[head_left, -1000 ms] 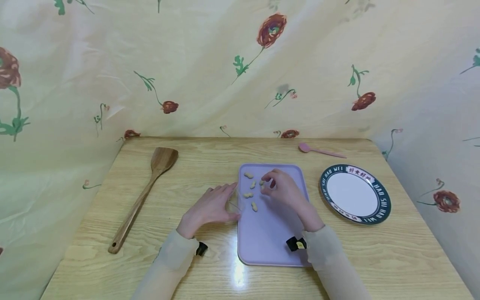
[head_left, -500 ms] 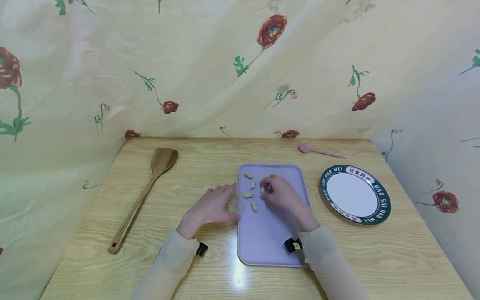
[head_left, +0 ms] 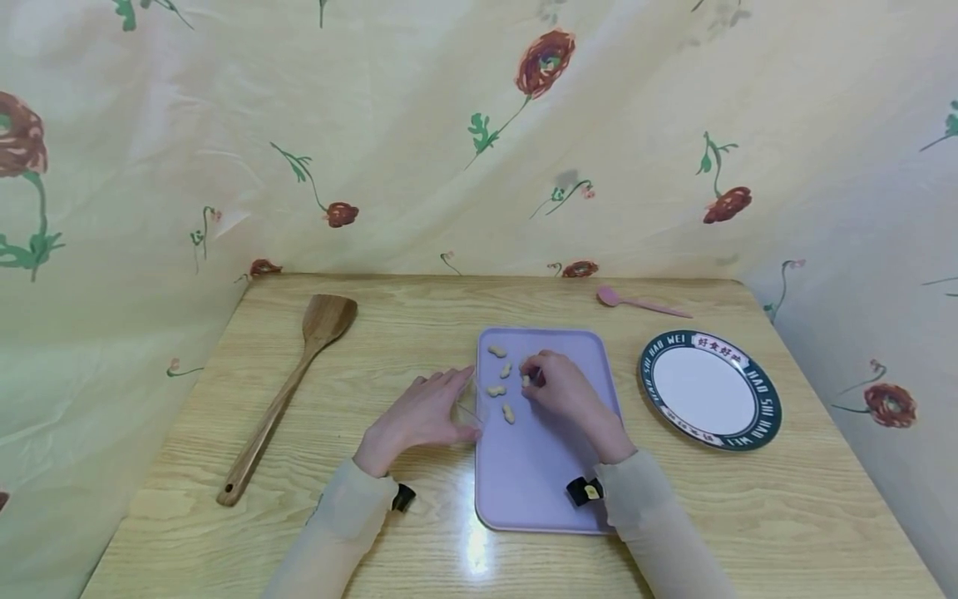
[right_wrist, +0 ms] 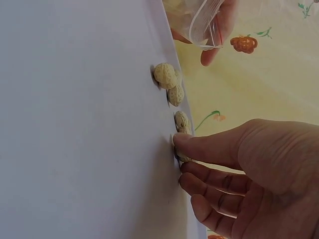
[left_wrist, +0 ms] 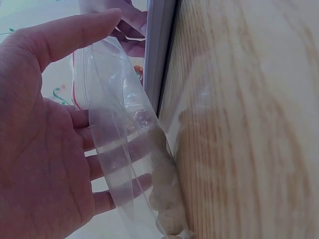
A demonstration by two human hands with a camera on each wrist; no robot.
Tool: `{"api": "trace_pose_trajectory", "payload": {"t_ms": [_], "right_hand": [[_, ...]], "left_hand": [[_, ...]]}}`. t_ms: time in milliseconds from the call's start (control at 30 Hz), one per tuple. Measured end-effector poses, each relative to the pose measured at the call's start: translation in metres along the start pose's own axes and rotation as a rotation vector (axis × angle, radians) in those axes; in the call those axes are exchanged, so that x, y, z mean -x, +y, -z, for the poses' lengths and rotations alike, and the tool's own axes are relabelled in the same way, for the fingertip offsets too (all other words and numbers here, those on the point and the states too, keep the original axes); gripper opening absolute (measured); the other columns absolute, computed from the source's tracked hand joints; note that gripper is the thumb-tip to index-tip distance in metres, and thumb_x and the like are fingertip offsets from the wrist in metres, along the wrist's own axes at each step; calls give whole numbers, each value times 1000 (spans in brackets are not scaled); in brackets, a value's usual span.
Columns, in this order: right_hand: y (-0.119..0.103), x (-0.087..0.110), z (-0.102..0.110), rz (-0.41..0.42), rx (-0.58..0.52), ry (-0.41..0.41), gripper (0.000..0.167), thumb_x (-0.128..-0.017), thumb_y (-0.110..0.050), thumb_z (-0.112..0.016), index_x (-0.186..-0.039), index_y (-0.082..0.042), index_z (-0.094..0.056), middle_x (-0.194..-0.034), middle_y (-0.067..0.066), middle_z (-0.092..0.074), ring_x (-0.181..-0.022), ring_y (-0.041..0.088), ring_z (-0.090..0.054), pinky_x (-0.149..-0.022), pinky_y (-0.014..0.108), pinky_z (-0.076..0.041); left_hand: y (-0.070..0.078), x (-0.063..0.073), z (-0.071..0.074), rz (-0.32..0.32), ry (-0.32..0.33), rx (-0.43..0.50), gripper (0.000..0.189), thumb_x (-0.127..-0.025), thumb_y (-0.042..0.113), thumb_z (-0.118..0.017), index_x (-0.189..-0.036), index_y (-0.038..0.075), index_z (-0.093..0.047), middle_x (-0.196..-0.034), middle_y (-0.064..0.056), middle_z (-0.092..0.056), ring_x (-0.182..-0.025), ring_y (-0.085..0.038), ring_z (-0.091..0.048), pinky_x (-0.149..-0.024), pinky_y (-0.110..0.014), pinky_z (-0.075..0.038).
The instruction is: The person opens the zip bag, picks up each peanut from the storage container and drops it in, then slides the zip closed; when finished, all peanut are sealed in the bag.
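Observation:
Several peanuts (head_left: 496,390) lie near the left edge of a lilac tray (head_left: 539,495). Over the tray my right hand (head_left: 570,391) pinches a peanut (right_wrist: 184,157) between thumb and fingertips, low at the tray's surface. Left of the tray, my left hand (head_left: 419,412) curves round a clear zip bag (left_wrist: 117,114) with a red line near its mouth. Its fingers pass behind the bag and the thumb is at the mouth. More peanuts (left_wrist: 165,184) sit inside the bag, blurred through the plastic. The bag is barely visible in the head view.
A wooden spatula (head_left: 288,391) lies at the left of the wood-grain table (head_left: 404,532). To the right are a white plate with a dark green rim (head_left: 767,408) and, behind it, a pink spoon (head_left: 639,304). Flowered cloth (head_left: 404,141) hangs behind.
Since a second ago my right hand has come slightly nearer to me, and the peanut at its fingertips has shifted with it. The left hand and bag stay in place.

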State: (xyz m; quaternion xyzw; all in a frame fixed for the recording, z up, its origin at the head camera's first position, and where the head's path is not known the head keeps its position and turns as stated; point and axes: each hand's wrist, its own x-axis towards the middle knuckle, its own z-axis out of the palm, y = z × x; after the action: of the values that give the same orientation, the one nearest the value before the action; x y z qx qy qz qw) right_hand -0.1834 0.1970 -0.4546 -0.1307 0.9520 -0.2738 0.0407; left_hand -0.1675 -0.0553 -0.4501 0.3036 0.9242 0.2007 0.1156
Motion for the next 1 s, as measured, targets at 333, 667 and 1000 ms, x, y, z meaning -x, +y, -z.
{"api": "trace_pose_trajectory", "payload": {"t_ms": [333,667,1000], "right_hand": [[0,1,1,-6,3,3,20,-82,-4,-80,-100,-1,-73,-90,6,-64,-79,19,-61,-73,36,-52],[-8,3,11,17,-28,33,19,-82,-6,-79,-100,-2,-74,-92,6,-67,-80,20,-61,-69,34,-51],[-38,12,21,125,-55,41,21,-84,-9,-80,-103,-1,-73,-96,6,-68,-82,21,-62,-70,33,-52]], "left_hand": [[-1,1,-1,-4,0,7,95,-83,53,-73,-156,8,-31,-152,-12,-44,-139,-32,-41,-110,-58,-32],[-1,2,0,-16,7,-3,96,-82,52,-74,-156,6,-32,-150,-15,-46,-138,-33,-42,-109,-57,-33],[-1,1,1,-19,8,-9,95,-82,52,-74,-155,5,-33,-149,-15,-48,-137,-32,-44,-108,-57,-34]]}}
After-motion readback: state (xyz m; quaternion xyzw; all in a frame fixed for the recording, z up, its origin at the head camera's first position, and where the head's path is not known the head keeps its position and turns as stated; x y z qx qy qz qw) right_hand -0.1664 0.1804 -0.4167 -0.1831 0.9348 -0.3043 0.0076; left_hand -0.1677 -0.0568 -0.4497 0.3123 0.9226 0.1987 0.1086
